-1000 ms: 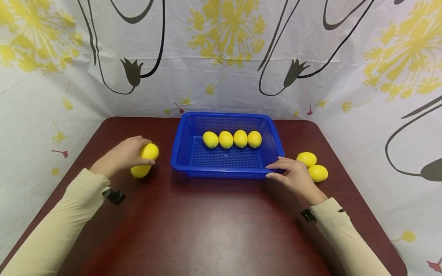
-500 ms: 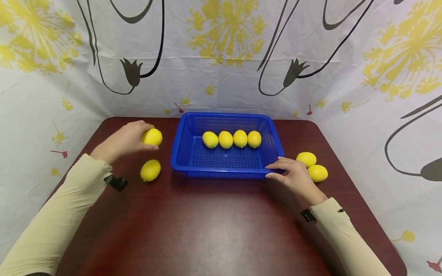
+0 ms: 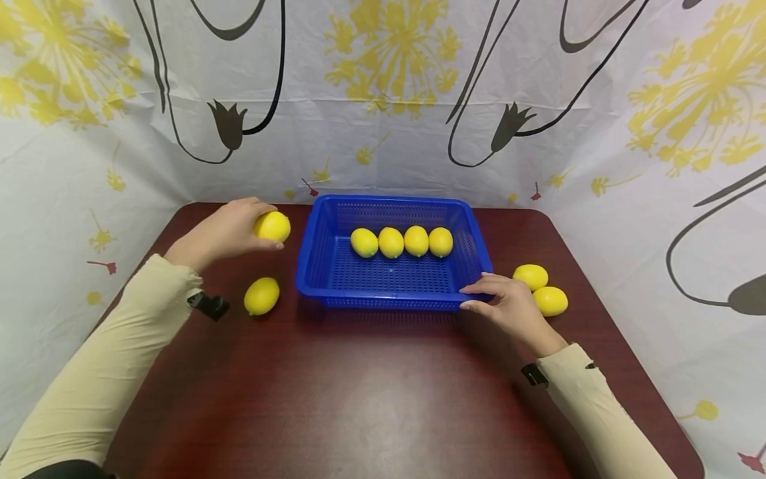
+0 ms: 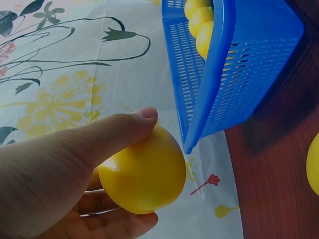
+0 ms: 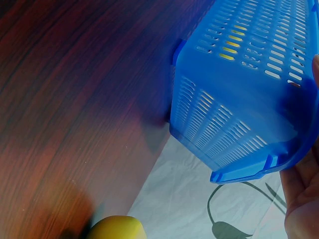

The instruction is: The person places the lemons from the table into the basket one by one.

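My left hand (image 3: pixel 230 227) grips a yellow lemon (image 3: pixel 272 227) between thumb and fingers, raised just left of the blue basket (image 3: pixel 389 301). The left wrist view shows the thumb across the top of this lemon (image 4: pixel 144 172) and the fingers beneath. My right hand (image 3: pixel 509 306) pinches the basket's front right corner by the rim, thumb below and fingers above. Inside the basket a row of several lemons (image 3: pixel 391 243) lies across the middle. A single lemon (image 3: pixel 261 296) rests on the table below my left hand.
Two more lemons (image 3: pixel 530 276) lie together on the dark red wooden table (image 3: pixel 371 392), right of the basket and beside my right hand. A white patterned cloth (image 3: pixel 383 153) hangs behind the table and along both sides.
My left hand has lifted one lemon off the left pair and carried it away from me and slightly right. The other lemon shifted a little right, then settled. The right hand has not moved.
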Demonstrator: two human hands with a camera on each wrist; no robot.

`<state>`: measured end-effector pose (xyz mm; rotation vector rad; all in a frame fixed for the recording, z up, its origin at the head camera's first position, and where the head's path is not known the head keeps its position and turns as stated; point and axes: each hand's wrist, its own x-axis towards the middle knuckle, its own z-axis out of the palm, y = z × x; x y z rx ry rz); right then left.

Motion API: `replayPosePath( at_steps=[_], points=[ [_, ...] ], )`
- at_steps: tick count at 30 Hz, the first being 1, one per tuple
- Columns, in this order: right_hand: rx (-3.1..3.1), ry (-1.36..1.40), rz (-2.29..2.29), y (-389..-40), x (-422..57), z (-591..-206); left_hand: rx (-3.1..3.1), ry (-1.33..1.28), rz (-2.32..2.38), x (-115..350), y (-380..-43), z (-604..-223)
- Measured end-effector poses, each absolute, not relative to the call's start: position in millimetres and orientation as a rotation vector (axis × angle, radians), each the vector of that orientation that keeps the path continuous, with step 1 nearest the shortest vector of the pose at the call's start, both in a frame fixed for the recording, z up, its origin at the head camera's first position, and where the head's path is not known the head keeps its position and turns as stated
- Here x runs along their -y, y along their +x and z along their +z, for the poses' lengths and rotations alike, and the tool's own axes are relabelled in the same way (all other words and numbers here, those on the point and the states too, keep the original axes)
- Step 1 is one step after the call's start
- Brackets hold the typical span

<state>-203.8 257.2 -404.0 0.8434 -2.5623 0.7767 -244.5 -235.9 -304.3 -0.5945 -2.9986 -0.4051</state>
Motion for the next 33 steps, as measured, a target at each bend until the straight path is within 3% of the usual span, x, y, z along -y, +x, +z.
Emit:
replayPosePath(
  at_steps=[33],
  points=[
    [2.552,0.844,0.745,-205,-257,-406,2.977,-0.655,-0.477,205,-265,-303]
  ],
)
